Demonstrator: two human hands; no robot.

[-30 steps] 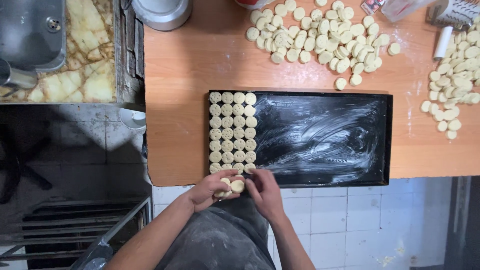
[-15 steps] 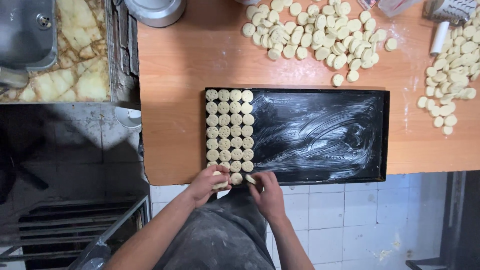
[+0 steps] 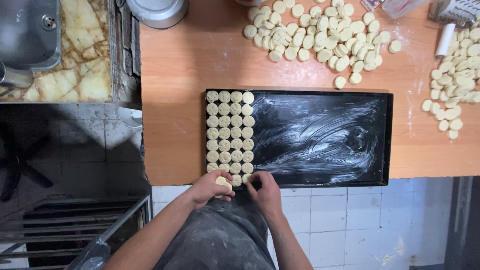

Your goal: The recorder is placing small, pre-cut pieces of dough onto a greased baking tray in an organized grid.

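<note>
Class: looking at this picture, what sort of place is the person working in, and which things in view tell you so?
Probably a small bakery or kitchen. A black greased baking tray lies on a wooden counter, rows of dough rounds fill its left end, and heaps of unpressed pieces wait beyond it.

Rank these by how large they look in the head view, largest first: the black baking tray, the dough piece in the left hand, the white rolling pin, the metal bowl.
1. Black baking tray
2. Metal bowl, partly cut off
3. White rolling pin
4. Dough piece in the left hand; nearer the camera, yet looks smallest.
</note>
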